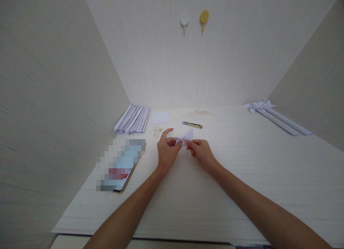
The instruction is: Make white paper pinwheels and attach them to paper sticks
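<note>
My left hand [167, 150] and my right hand [201, 153] meet over the middle of a pale table [242, 177]. Between them they pinch a small folded piece of pale lilac paper [186, 137], whose pointed flap sticks up toward the far side. My left thumb and fingers grip its left end. My right fingertips pinch its near right edge. Both hands are closed on the paper.
A fanned stack of folded white paper strips [132, 119] lies at the far left, beside a small white sheet [160, 117]. Small snips [192, 125] lie behind my hands. A phone [122, 166] rests at the left. A paper pinwheel with long strips [271, 114] lies far right.
</note>
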The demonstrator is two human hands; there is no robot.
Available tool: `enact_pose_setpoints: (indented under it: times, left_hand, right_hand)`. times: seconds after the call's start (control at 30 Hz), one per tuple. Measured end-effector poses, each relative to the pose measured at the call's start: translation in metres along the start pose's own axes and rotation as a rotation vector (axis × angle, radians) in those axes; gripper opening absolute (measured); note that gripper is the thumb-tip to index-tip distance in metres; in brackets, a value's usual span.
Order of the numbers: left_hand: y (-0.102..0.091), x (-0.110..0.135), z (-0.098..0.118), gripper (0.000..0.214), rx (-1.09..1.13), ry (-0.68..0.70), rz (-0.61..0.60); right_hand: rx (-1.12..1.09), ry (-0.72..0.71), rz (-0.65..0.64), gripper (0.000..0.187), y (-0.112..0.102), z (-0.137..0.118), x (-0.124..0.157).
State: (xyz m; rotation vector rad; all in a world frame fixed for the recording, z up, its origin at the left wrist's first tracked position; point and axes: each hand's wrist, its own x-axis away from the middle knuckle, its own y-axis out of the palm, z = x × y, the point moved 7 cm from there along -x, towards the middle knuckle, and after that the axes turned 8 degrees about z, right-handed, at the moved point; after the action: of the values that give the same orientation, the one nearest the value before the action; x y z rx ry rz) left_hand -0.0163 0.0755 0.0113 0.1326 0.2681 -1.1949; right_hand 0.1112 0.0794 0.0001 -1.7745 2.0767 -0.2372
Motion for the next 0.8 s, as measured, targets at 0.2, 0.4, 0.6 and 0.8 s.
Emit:
enact_pose_setpoints:
  times: [0.2, 0.4, 0.6, 0.8]
  left_hand:
    - [-0.002, 0.000, 0.003, 0.047, -0.018, 0.022, 0.025]
    - [-0.004, 0.001, 0.007, 0.047, -0.033, 0.039, 0.042]
    - [-0.002, 0.001, 0.006, 0.047, -0.034, 0.047, 0.008]
    - [-0.003, -0.001, 0.005, 0.047, -0.015, 0.054, 0.003]
  right_hand:
    - [0.252, -0.418, 0.111, 0.027, -0.008, -0.029, 0.007]
    - [-0.103, 0.067, -0.051, 0.031, 0.005, -0.001, 0.003]
    - [0.311, -0.390, 0.082, 0.025, -0.009, -0.026, 0.008]
    - [0.096, -0.188, 0.016, 0.027, -0.004, -0.020, 0.003]
